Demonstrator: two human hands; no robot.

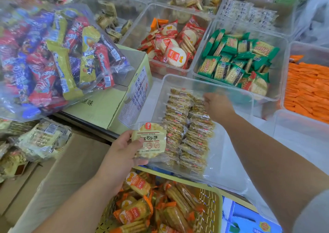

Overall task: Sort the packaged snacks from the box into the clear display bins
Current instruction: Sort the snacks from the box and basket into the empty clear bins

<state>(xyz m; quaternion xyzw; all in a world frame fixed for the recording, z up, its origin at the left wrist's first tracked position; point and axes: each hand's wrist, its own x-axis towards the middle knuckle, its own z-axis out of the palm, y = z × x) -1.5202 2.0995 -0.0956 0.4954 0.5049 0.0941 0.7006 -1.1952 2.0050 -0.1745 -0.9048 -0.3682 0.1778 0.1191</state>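
My left hand [121, 154] pinches a round cracker packet [149, 142], thumb across its face, at the near left corner of the clear bin [229, 163], where matching packets [188, 127] stand in two rows. My right hand [218, 106] reaches to the far end of those rows, its back to the camera; whether its fingers grip anything I cannot tell. The bin sits on a white counter [148, 97] among further bins of red-wrapped crackers [170, 46], green-wrapped crackers [236, 62] and orange packets [306, 90]. Left, a pale cardboard box [106, 106] carries a clear bag of mixed snacks [53, 58]. A yellow basket [211, 209] lies near. The held packet reads "石头饼"; the box reads "原味".
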